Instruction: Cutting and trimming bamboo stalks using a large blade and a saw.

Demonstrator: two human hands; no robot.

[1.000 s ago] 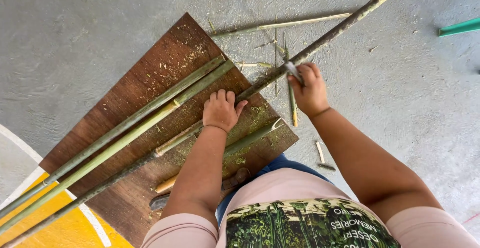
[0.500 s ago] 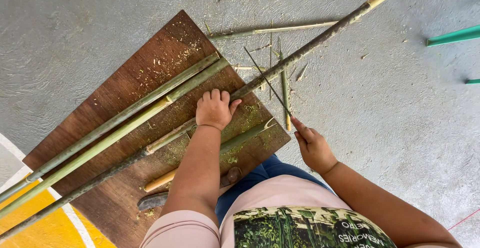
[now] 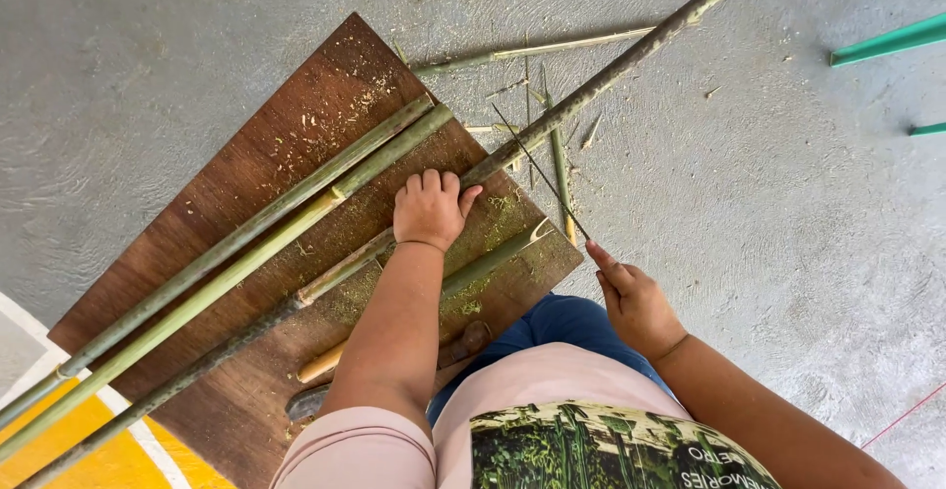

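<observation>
My left hand presses down on a long dark bamboo pole that runs diagonally across a brown wooden board and out over the floor to the upper right. My right hand, off the board's right corner, pinches the near end of a thin dark bamboo sliver that slants up toward the pole. Two more green bamboo poles lie side by side on the board, left of my left hand.
A short split bamboo piece lies on the board near my wrist, and a dark-handled tool lies at the board's near edge. Bamboo strips and shavings litter the grey concrete floor. Green bars show at the upper right, a yellow painted area at the lower left.
My right hand has drawn back from the dark pole toward my body, peeling away a thin sliver. My left hand has stayed on the pole.
</observation>
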